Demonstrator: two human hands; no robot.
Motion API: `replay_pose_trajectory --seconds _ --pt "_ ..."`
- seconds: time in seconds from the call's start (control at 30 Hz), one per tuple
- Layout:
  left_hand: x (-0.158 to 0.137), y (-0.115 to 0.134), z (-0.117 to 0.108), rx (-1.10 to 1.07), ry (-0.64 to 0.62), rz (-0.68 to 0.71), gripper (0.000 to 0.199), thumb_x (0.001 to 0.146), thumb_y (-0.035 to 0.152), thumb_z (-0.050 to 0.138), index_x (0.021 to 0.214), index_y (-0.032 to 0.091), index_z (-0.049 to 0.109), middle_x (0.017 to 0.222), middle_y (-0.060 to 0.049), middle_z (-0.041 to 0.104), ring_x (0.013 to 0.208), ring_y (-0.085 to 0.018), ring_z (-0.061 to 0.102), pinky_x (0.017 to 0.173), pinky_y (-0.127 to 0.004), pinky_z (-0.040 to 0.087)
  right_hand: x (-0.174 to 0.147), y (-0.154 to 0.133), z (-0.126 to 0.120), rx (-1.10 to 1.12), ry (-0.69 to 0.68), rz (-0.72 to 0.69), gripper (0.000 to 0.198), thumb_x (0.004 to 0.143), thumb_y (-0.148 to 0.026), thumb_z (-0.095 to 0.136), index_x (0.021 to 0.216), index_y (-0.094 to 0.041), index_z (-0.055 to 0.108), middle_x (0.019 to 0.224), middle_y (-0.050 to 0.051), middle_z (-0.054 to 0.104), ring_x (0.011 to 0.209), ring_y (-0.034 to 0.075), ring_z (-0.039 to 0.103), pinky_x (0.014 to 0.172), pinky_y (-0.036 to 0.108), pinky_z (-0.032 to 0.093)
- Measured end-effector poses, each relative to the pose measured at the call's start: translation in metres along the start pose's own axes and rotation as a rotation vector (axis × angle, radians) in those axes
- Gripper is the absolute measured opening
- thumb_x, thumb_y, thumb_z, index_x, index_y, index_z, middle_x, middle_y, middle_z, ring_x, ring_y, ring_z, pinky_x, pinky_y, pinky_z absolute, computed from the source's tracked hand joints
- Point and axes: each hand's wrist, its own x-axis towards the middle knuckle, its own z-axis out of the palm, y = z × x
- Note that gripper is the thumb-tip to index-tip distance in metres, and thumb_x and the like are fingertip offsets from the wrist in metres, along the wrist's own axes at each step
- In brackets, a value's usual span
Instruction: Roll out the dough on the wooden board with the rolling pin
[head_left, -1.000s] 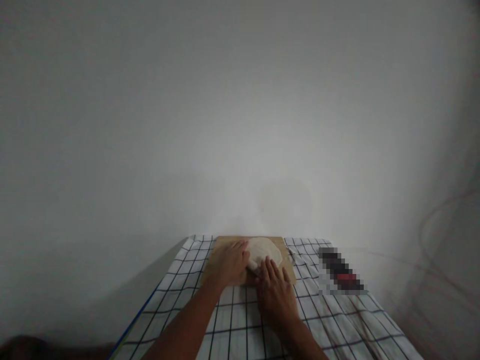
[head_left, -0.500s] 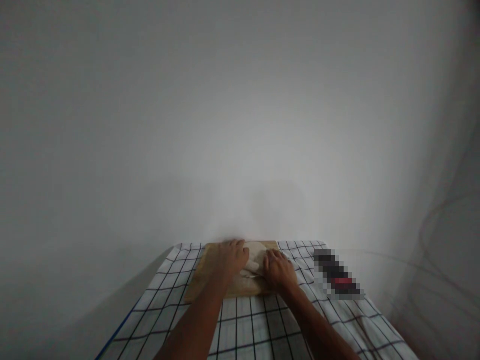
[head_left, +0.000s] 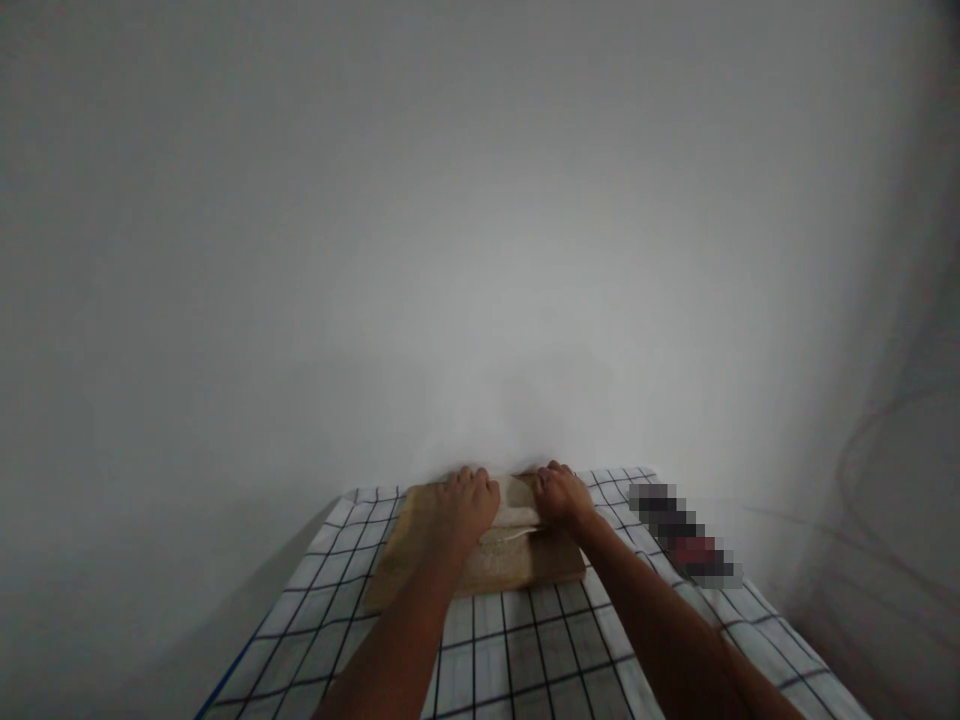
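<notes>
A flat piece of pale dough (head_left: 517,507) lies on a wooden board (head_left: 517,570), with a fold or loose edge along its near side. My left hand (head_left: 470,503) grips the dough's left end, its fingers curled over toward the far side. At the right end, my right hand (head_left: 559,494) is closed on the dough near the board's far right corner. Both hands hide the ends of the dough and the fingertips.
A white cloth with a dark grid (head_left: 487,660) covers the table under the board. To the right lies a dark and red item, blurred out (head_left: 682,535). A plain pale wall (head_left: 480,300) rises right behind the table, and thin cables (head_left: 847,520) hang at the right.
My right hand has moved away toward the board's far edge and its fingers have curled in. My left hand has shifted slightly, with its fingers more bent. The dough's near edge now lies farther back.
</notes>
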Motion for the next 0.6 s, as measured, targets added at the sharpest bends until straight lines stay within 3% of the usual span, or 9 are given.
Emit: replay_pose_trajectory --seconds 0.17,0.37,0.6 --pt "-0.002 0.003 -0.012 0.023 -0.016 0.032 0.032 0.098 0.026 0.04 0.101 0.016 0.07 0.105 -0.015 0.069 0.104 -0.031 0.063 0.086 -0.045 0.048 -0.008 -0.003 -0.002 0.012 0.002 0.008 0.036 0.101 -0.031 0.038 0.117 -0.02 0.068 0.123 0.012 0.065 0.117 0.025 0.057 0.094 0.037 0.046" --pt "-0.021 -0.001 -0.029 0.001 -0.011 0.153 0.03 0.096 0.022 0.043 0.109 0.021 0.07 0.116 -0.015 0.069 0.109 -0.029 0.061 0.093 -0.044 0.046 -0.04 -0.008 0.001 0.02 0.03 0.04 0.038 0.099 -0.031 0.04 0.13 -0.022 0.059 0.133 0.01 0.061 0.119 0.026 0.057 0.093 0.04 0.047" --pt "-0.049 -0.001 -0.043 -0.026 -0.025 0.146 0.03 0.092 0.021 0.047 0.111 0.022 0.07 0.124 -0.013 0.069 0.116 -0.03 0.059 0.096 -0.045 0.045 -0.071 -0.02 -0.004 0.032 0.069 0.046 0.035 0.1 -0.031 0.041 0.126 -0.021 0.061 0.129 0.011 0.064 0.121 0.024 0.056 0.099 0.039 0.043"
